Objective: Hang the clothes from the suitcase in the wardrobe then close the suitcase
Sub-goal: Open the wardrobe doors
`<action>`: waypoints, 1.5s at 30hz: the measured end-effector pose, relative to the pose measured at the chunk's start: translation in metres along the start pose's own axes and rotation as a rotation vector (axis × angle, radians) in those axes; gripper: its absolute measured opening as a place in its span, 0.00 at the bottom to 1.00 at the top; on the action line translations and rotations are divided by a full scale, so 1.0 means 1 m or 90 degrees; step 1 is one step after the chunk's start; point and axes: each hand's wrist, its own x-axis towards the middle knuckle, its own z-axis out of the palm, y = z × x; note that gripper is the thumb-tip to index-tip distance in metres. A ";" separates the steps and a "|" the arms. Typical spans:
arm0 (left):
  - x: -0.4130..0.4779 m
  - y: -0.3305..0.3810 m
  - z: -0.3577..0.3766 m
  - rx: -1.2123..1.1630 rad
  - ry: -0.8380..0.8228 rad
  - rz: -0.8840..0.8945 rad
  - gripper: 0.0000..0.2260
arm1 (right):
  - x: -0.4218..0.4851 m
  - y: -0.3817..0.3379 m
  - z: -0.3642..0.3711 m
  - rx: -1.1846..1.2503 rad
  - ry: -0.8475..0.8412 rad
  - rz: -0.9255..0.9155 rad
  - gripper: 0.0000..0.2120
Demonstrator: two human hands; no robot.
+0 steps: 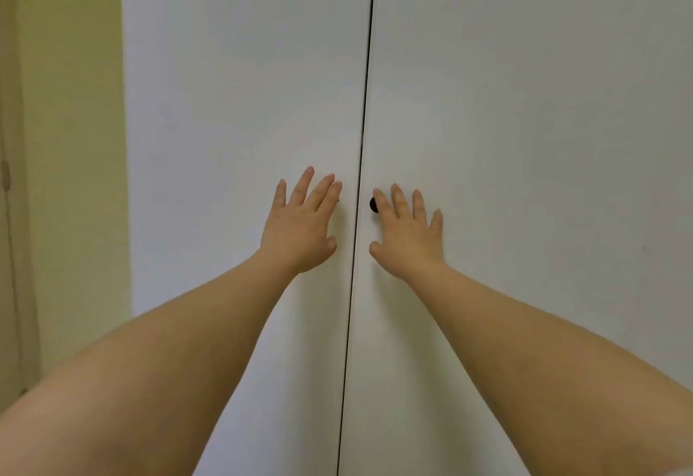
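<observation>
The wardrobe [525,81] filled the view, and opening it looked to be the job: both doors wanted an even outward pull from the middle, not a push. It was plain white, shut on a thin dark seam running twelve to six. The left hand [303,224] at nine of the seam and the right hand [407,235] at three lay flat, fingers spread, holding nothing. A black knob [372,205] peeked out beside the right forefinger. No suitcase or clothes showed.

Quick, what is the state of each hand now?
Left hand: open, fingers straight, at the left wardrobe door.
Right hand: open, fingers at the dark knob, gripping nothing.
</observation>
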 end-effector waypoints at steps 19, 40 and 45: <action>0.014 -0.029 0.009 -0.347 -0.199 0.084 0.42 | 0.017 -0.043 -0.008 0.021 0.185 0.132 0.11; -0.063 0.035 -0.092 -1.215 -0.367 0.088 0.12 | -0.135 -0.017 -0.100 0.306 0.351 0.176 0.08; -0.087 0.066 -0.112 -1.243 -0.448 0.170 0.12 | -0.161 0.006 -0.131 0.401 0.425 0.188 0.10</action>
